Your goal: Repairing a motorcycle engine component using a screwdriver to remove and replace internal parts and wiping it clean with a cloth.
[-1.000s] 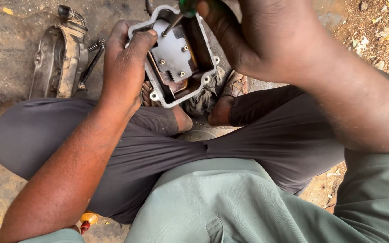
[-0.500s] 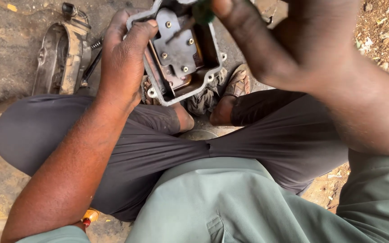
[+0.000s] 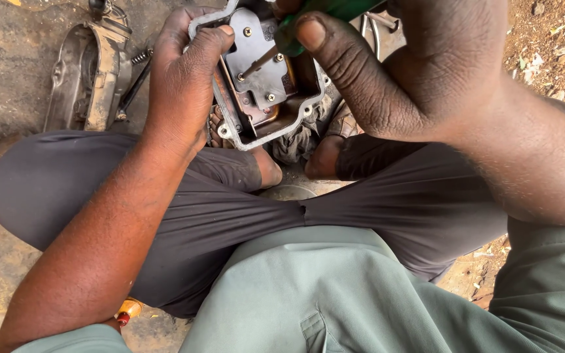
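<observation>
My left hand (image 3: 181, 82) grips the left rim of a grey metal engine cover (image 3: 263, 75), held tilted above my crossed legs. Inside it sits a dark plate fixed with small brass screws. My right hand (image 3: 393, 62) is closed around a green-handled screwdriver (image 3: 322, 13), thumb pressed on the handle. The screwdriver's metal shaft (image 3: 259, 64) slants down-left onto a screw on the plate. The top of the cover and the end of the handle run out of view.
Another grey metal casing (image 3: 86, 72) with a spring and a dark rod lies on the ground at the upper left. Reddish dirt with small litter shows at the upper right (image 3: 557, 39). A small orange and red object (image 3: 127, 310) lies by my left elbow.
The cover has tilted and come closer to the camera. My right hand has shifted so that the screwdriver's shaft now rests on the inner plate.
</observation>
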